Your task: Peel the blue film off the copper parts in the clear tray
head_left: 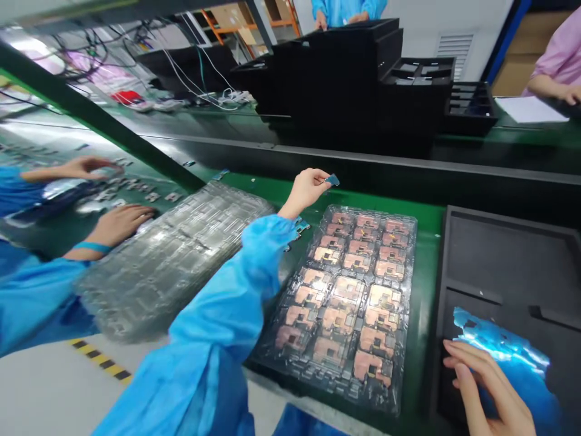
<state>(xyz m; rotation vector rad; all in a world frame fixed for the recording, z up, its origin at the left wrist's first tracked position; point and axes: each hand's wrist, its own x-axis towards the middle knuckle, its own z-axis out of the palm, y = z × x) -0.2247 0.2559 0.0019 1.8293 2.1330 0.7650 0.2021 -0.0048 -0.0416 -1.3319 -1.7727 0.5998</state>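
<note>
Ahead I see a white wall (420,39) w/ louvred vent (455,56), orange rack (290,18) w/ cardboard boxes (240,27); by my green worktop (422,290), grey floor (45,387) w/ yellow-black tape (100,360).

The person at this bench wears a loose smock (218,321) of bright sky-blue fabric, thin and faintly glossy, which falls into soft creases wherever it bunches. Its left sleeve (236,290) runs wide and baggy along the forearm, then gathers into a narrow cuff (281,221) close above the wrist. A little more of the same blue shows low down, at the front of the smock. The left hand (304,192) is bare, and so is the right hand (485,387), whose long fingers end in short, plain nails.
</note>
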